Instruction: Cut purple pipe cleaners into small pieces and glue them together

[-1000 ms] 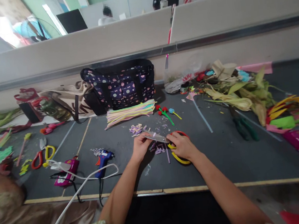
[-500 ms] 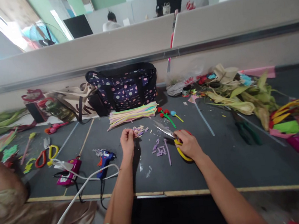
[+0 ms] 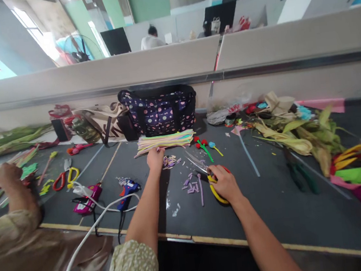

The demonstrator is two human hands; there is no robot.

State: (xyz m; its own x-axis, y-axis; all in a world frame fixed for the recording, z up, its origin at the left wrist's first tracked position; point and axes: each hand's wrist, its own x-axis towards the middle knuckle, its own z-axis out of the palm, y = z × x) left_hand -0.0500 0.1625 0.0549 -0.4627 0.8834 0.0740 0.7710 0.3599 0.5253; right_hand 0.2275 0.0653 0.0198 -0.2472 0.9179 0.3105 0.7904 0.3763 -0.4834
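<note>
My right hand (image 3: pixel 224 183) is wrapped round the yellow and red handles of a pair of scissors (image 3: pixel 198 163), whose blades point left and away over the dark table. My left hand (image 3: pixel 156 159) has its fingertips pinched together at the front edge of a bundle of pastel pipe cleaners (image 3: pixel 168 140); what they grip is too small to make out. Just right of that hand lies a pile of small cut pieces (image 3: pixel 169 162). Closer to me are short purple pieces (image 3: pixel 191 185) and one longer purple pipe cleaner (image 3: pixel 201 189).
Red pompom stems (image 3: pixel 204 148) lie beyond the scissors. Left stand a blue glue gun (image 3: pixel 127 193), a white cable (image 3: pixel 90 232) and other scissors (image 3: pixel 65 174). Behind is a patterned bag (image 3: pixel 161 111); right, dried husks (image 3: pixel 291 133) and pliers (image 3: pixel 300 169). A co-worker's hand (image 3: pixel 5 177) works far left.
My left hand has moved away from me, from the cut pieces to the pipe cleaner bundle. My right hand still holds the scissors. The camera view has tilted up and shifted left.
</note>
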